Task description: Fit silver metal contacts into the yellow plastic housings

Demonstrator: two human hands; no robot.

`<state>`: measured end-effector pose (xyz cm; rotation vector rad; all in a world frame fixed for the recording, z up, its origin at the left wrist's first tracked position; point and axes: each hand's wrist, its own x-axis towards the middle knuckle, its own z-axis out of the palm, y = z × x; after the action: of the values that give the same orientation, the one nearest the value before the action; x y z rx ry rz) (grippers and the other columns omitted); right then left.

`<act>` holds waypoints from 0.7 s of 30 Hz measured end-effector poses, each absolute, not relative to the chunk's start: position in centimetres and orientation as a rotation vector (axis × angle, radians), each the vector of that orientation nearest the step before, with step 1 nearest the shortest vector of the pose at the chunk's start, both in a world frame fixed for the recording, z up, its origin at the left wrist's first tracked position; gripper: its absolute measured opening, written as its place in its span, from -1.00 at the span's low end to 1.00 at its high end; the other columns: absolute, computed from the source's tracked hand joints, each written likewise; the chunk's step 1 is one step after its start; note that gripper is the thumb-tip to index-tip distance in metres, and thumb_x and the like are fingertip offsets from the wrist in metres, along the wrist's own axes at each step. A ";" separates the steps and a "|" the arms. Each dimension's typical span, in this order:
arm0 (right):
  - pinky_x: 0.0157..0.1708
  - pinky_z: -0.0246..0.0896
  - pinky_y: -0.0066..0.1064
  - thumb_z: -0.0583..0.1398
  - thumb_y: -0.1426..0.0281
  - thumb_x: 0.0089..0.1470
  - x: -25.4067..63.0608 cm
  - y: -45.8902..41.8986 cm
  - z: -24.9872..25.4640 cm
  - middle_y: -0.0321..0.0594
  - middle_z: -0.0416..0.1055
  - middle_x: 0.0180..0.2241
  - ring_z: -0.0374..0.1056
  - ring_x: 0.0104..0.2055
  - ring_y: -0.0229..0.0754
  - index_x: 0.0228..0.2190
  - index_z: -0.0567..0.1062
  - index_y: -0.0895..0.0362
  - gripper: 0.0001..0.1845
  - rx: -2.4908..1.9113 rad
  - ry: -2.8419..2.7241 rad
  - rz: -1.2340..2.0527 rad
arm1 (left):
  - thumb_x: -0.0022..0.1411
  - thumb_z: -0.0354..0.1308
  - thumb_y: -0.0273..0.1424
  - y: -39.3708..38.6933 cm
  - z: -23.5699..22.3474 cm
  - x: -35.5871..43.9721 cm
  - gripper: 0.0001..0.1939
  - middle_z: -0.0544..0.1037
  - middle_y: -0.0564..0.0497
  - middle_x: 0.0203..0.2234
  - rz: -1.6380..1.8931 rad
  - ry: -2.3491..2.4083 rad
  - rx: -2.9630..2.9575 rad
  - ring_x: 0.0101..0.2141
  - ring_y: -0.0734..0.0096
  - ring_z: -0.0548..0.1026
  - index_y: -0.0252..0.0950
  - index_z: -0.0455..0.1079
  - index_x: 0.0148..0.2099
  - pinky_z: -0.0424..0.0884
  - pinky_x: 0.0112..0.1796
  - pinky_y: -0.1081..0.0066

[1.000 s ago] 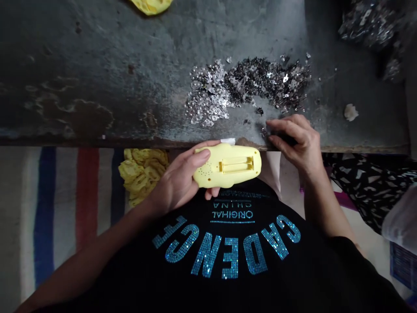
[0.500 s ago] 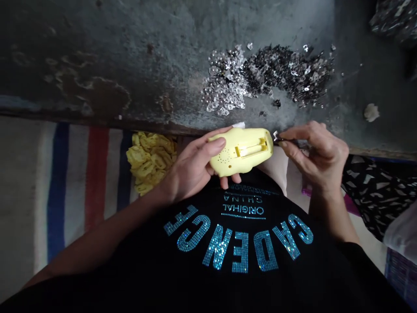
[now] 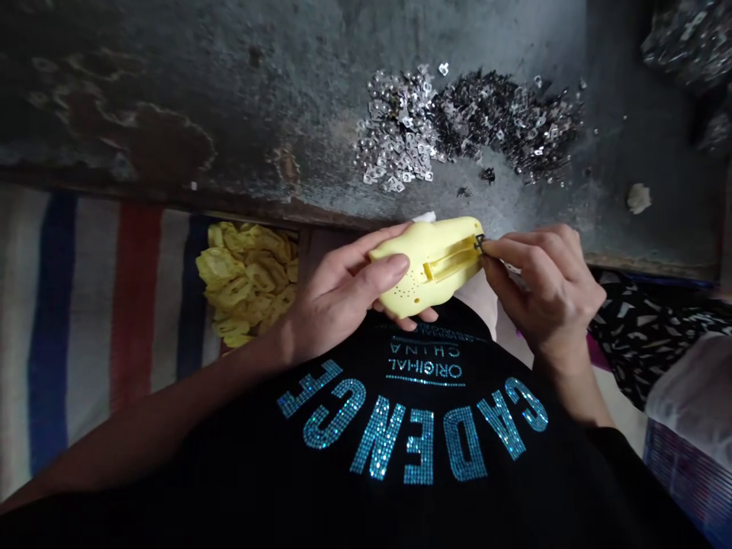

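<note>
My left hand is wrapped round a yellow plastic housing, thumb on top and fingertips showing below. Its battery compartment faces up, with a cluster of small holes beside it. Thumb and forefinger of my right hand pinch a small metal battery contact at the compartment's right end. Whether the contact sits inside its slot I cannot tell. Beyond the housing, on the metal bench, lie a pile of bright flat contacts and a pile of darker ones.
The dark metal bench has its front edge just beyond my hands. Several yellow plastic parts are heaped below that edge at left, by a striped sheet. A clear bag of metal pieces and a whitish lump are at right.
My right hand has moved left, bringing the metal contact from beside the housing to the end of its battery compartment. The housing has tilted slightly and shifted a little right.
</note>
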<state>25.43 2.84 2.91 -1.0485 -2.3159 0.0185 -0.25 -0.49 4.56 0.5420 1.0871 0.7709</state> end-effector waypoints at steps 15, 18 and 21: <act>-0.14 0.49 -0.13 0.38 0.55 0.40 25.4 1.6 2.5 -0.27 0.75 -0.12 0.64 -0.18 -0.07 0.11 0.61 -0.08 -0.63 -1.148 -2.256 -0.050 | 0.53 0.36 -0.14 -0.7 2.9 -0.2 -0.34 0.79 -0.22 0.02 0.830 0.987 0.522 -0.31 0.07 0.83 -0.28 0.43 0.52 0.74 -0.39 0.35; -0.15 0.46 -0.14 0.37 0.54 0.41 25.5 1.6 2.3 -0.26 0.75 -0.11 0.63 -0.17 -0.08 0.10 0.61 -0.05 -0.66 -1.162 -2.265 -0.115 | 0.56 0.32 -0.18 -0.7 3.2 -0.1 -0.37 0.78 -0.26 0.07 0.822 1.007 0.510 -0.30 0.09 0.84 -0.31 0.42 0.52 0.75 -0.37 0.37; -0.16 0.41 -0.15 0.36 0.55 0.41 25.5 1.6 2.2 -0.25 0.75 -0.11 0.59 -0.18 -0.09 0.10 0.60 -0.05 -0.66 -1.142 -2.290 -0.151 | 0.55 0.33 -0.17 -0.6 3.6 0.0 -0.36 0.78 -0.27 0.09 0.821 1.000 0.507 -0.30 0.08 0.84 -0.30 0.41 0.53 0.75 -0.37 0.38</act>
<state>25.48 1.59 2.19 -1.1420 -2.2905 -0.1506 -0.03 -0.64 3.60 0.5072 1.0001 0.8210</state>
